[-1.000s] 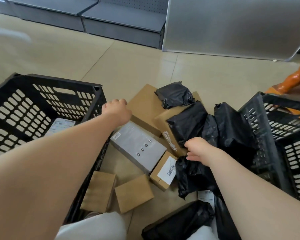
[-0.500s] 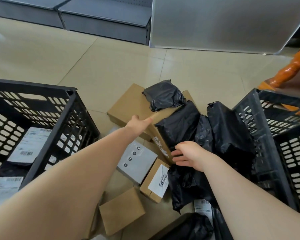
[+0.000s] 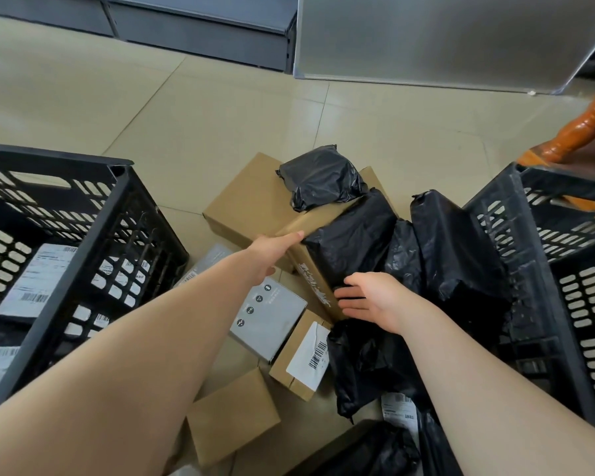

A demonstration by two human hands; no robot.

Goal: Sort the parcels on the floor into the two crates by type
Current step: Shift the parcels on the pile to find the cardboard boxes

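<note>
A tilted cardboard box with printed lettering [image 3: 311,274] lies in the floor pile, with a black poly bag [image 3: 351,242] resting on it. My left hand [image 3: 275,247] grips its far left corner, fingers over the top edge. My right hand [image 3: 368,300] presses on its near end, fingertips under the bag. Other parcels lie around it: a small black bag [image 3: 320,176] on a large flat box [image 3: 248,201], a grey box [image 3: 268,317], a labelled small box [image 3: 303,355], a plain box [image 3: 231,417]. The left crate [image 3: 66,159] holds labelled parcels. The right crate [image 3: 495,214] shows no contents.
More black bags lean on the right crate [image 3: 454,245] and lie near my right arm [image 3: 364,365] and at the bottom edge [image 3: 368,451]. An orange wooden leg [image 3: 577,128] stands behind the right crate. Grey shelf bases [image 3: 200,29] and a metal panel [image 3: 426,36] line the back.
My left hand has moved from the left crate's rim across to the printed box and closed on its corner. My right hand has slid onto the box's near end.
</note>
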